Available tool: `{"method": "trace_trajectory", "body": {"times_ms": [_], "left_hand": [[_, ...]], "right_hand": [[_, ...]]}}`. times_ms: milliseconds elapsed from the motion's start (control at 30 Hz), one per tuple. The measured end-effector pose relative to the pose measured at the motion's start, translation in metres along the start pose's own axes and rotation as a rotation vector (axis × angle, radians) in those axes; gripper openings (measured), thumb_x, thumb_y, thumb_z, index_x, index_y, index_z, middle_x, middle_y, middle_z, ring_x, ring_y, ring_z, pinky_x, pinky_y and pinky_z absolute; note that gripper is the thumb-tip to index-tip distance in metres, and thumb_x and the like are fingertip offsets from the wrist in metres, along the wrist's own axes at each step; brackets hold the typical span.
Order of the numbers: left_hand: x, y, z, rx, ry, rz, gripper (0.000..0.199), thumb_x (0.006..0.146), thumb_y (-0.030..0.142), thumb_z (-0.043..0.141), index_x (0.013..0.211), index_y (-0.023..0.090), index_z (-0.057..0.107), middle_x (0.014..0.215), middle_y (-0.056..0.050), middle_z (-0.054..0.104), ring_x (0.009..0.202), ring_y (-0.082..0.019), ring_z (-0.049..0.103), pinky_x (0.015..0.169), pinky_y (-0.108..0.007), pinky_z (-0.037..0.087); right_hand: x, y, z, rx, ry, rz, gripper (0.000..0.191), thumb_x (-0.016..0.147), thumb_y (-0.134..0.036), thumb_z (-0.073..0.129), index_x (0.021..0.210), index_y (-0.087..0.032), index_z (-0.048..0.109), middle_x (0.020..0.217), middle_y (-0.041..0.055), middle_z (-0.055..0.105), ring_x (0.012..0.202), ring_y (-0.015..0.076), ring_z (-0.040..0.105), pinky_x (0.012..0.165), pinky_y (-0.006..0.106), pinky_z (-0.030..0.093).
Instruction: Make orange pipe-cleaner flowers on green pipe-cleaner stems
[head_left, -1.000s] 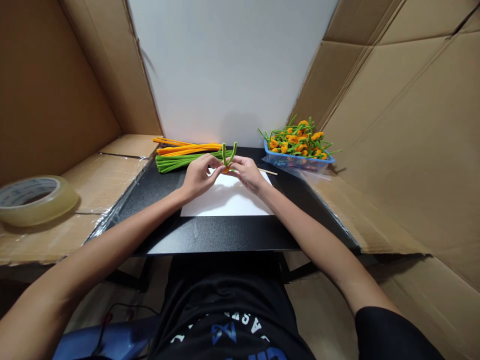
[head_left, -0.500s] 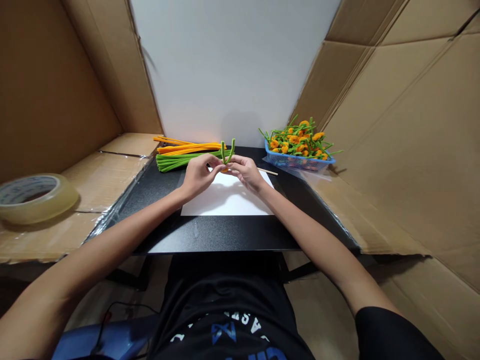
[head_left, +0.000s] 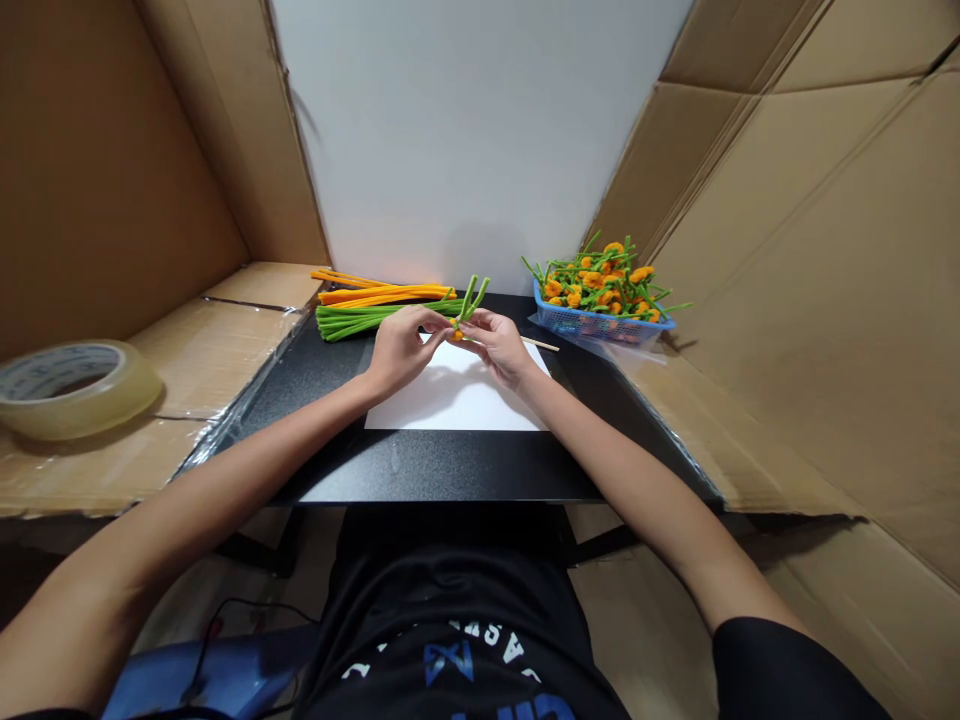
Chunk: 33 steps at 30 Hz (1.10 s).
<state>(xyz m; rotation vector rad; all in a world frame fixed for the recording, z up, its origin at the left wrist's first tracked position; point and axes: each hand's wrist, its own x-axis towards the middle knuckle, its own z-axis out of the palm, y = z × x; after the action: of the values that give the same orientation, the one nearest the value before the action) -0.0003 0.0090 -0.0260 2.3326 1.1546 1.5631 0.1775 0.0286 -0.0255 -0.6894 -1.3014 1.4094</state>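
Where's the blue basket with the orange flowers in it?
In the head view, the blue basket is at the far right corner of the black table, near the cardboard wall, beyond the right hand.

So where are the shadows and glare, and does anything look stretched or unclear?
All in the head view: bare left hand and bare right hand cast soft shadows on the white paper sheet; the flat black tabletop shows a pale sheen; the yellowish ring-shaped tape roll looks stretched, perhaps by the lens; the fuzzy green-and-orange piece is partly hidden, details unclear.
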Motion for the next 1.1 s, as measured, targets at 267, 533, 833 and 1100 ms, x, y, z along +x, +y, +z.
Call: {"method": "trace_trajectory", "body": {"times_ms": [267,533,833,1100], "left_hand": [[-0.002,0.003,0.005,-0.010,0.057,-0.086,0.029,0.090,0.047,0.065,0.084,0.019,0.070,0.084,-0.006,0.073,0.077,-0.018,0.063,0.069,-0.030,0.047],[0.003,0.013,0.013,-0.413,-0.008,-0.415,0.028,0.082,0.041,0.068,0.069,0.017,0.063,0.070,-0.002,0.064,0.068,-0.015,0.058,0.063,-0.028,0.044],[0.013,0.006,0.004,-0.758,-0.395,-0.688,0.027,0.072,0.038,0.073,0.062,0.018,0.058,0.064,-0.005,0.056,0.056,-0.013,0.050,0.049,-0.027,0.035],[0.001,0.004,0.017,-0.220,-0.027,-0.463,0.027,0.083,0.040,0.065,0.069,0.018,0.062,0.073,-0.004,0.066,0.065,-0.016,0.055,0.060,-0.028,0.040]], "right_hand": [[-0.003,0.009,0.009,-0.387,0.121,-0.327,0.040,0.073,-0.057,0.079,0.082,-0.021,0.062,0.092,0.0034,0.062,0.092,0.0193,0.062,0.089,0.038,0.056],[-0.020,0.004,0.015,-0.902,0.128,-0.775,0.020,0.102,-0.028,0.045,0.090,-0.021,0.060,0.105,0.0105,0.057,0.102,0.0232,0.057,0.092,0.043,0.053],[-0.015,0.004,0.002,-0.985,-0.001,-0.809,0.020,0.100,-0.023,0.044,0.093,-0.021,0.062,0.106,0.0110,0.058,0.105,0.0240,0.057,0.095,0.045,0.053],[-0.020,0.007,0.016,-0.707,0.141,-0.577,0.026,0.094,-0.047,0.060,0.085,-0.022,0.060,0.104,0.0083,0.056,0.099,0.0215,0.057,0.074,0.033,0.056]]}}
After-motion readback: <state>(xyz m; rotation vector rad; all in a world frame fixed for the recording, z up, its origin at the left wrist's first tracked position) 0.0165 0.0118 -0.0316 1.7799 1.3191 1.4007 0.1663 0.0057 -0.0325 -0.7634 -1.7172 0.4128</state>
